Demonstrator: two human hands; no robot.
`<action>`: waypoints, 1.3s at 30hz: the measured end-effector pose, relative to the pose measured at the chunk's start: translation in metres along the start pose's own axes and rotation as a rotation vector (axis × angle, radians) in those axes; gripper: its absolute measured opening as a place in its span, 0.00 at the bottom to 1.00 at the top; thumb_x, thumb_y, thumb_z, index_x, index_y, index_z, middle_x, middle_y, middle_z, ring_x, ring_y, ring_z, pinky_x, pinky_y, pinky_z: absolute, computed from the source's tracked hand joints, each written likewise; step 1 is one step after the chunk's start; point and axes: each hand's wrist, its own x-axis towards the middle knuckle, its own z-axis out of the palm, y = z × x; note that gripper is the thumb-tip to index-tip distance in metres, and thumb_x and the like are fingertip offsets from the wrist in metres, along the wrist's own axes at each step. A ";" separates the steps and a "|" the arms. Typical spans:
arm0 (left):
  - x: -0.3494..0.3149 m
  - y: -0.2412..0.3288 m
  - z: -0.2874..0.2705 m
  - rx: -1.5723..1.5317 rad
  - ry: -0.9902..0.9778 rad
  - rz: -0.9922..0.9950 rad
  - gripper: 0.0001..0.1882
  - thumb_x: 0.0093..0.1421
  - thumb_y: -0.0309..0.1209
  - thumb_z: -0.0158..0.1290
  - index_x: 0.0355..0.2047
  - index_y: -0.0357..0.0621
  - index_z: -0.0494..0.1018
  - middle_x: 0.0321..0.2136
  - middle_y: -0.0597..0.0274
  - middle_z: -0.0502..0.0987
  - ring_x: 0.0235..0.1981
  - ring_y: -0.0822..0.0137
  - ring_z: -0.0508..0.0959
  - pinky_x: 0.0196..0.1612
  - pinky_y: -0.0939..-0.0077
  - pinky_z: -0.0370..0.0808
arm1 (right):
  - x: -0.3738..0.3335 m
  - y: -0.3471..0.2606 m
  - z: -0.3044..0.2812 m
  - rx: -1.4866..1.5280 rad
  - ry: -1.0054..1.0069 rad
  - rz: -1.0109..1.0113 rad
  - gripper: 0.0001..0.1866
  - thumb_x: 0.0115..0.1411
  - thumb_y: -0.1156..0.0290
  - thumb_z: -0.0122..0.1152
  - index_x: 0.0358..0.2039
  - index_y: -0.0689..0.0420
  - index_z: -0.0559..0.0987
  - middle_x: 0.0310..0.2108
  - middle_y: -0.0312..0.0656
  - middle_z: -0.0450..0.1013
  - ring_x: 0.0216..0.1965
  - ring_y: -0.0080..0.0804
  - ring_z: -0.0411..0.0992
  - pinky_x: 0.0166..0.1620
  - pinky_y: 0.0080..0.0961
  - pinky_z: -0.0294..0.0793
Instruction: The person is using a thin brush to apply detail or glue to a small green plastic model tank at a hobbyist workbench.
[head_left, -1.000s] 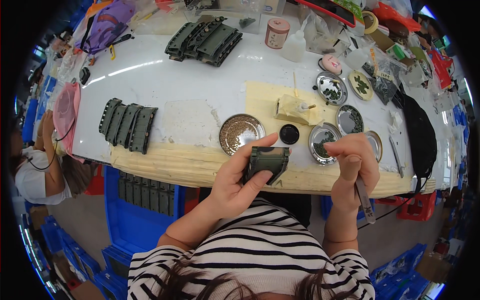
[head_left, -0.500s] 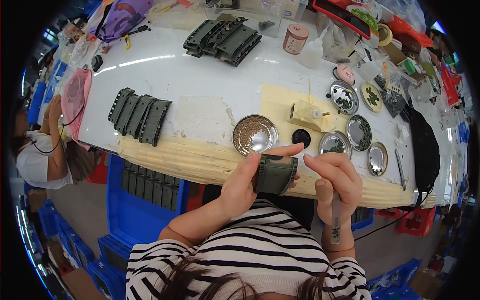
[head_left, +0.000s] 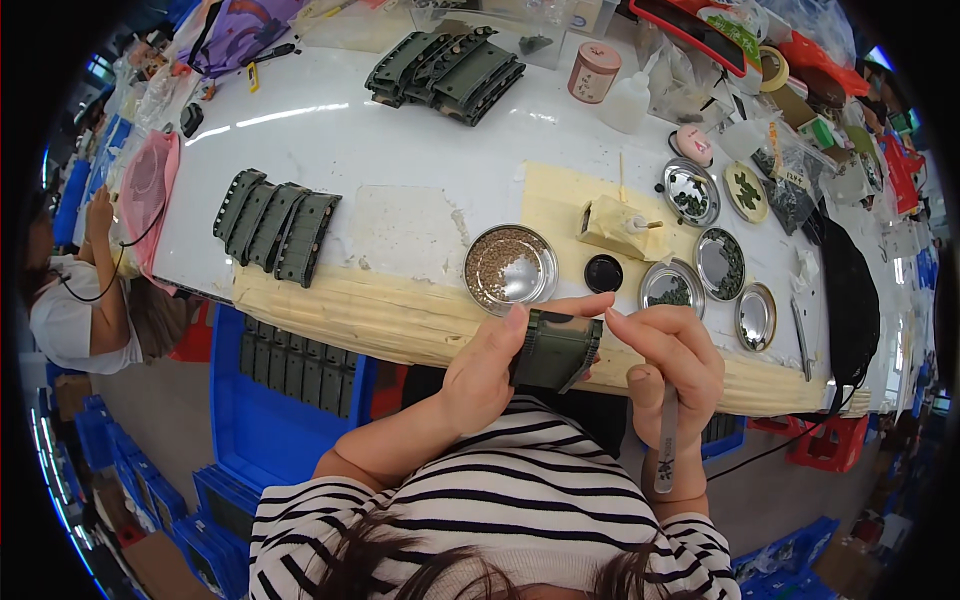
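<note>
My left hand (head_left: 478, 372) grips a dark green camouflage-painted model part (head_left: 556, 352) above my lap, just in front of the table edge. Its thumb rests along one side, and a finger stretches across the top. My right hand (head_left: 683, 355) is curled around metal tweezers (head_left: 667, 440), which point down along the wrist. The right index fingertip is at the end of the outstretched left finger, beside the part's corner. Whether a small piece sits between them I cannot tell. Beyond the hands is a round metal dish (head_left: 510, 268) of brown granules.
More green parts lie at left (head_left: 278, 226) and in a far stack (head_left: 445, 75). Several dishes of small green pieces (head_left: 720, 264) stand at right, near a black round pot (head_left: 603, 274) and a tape-wrapped block (head_left: 622, 228). A blue bin (head_left: 285, 410) sits below left. Another person (head_left: 85, 300) is at far left.
My right index fingertip has come closer to the left fingertip. The green part has shifted slightly right, still in my left hand; the tweezers stay in my right.
</note>
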 end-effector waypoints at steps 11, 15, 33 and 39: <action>0.010 0.001 -0.012 -0.475 -0.125 -0.094 0.37 0.68 0.53 0.21 0.55 0.32 0.62 0.35 0.53 0.75 0.35 0.63 0.77 0.44 0.65 0.75 | 0.015 0.030 -0.031 -0.052 0.263 0.175 0.24 0.65 0.55 0.51 0.18 0.61 0.75 0.16 0.34 0.63 0.19 0.23 0.57 0.23 0.20 0.55; 0.019 0.005 -0.013 -0.641 -0.087 -0.194 0.34 0.68 0.52 0.24 0.48 0.33 0.67 0.31 0.52 0.74 0.31 0.61 0.76 0.37 0.62 0.76 | 0.034 0.026 -0.021 -0.079 0.265 0.345 0.04 0.58 0.76 0.59 0.30 0.61 0.80 0.20 0.37 0.70 0.25 0.24 0.67 0.29 0.21 0.65; 0.030 -0.010 -0.012 -1.078 -0.314 -0.324 0.32 0.68 0.52 0.26 0.45 0.36 0.71 0.27 0.55 0.72 0.25 0.61 0.72 0.29 0.66 0.75 | 0.035 0.012 -0.013 -0.071 0.320 0.153 0.05 0.55 0.81 0.60 0.34 0.62 0.76 0.28 0.39 0.71 0.32 0.26 0.66 0.38 0.20 0.65; 0.028 -0.011 -0.009 -1.076 -0.349 -0.335 0.34 0.68 0.52 0.25 0.49 0.35 0.69 0.27 0.55 0.72 0.25 0.61 0.72 0.29 0.66 0.74 | 0.034 0.002 0.011 0.564 0.239 0.408 0.04 0.63 0.77 0.52 0.38 0.62 0.71 0.29 0.37 0.69 0.32 0.20 0.71 0.36 0.15 0.69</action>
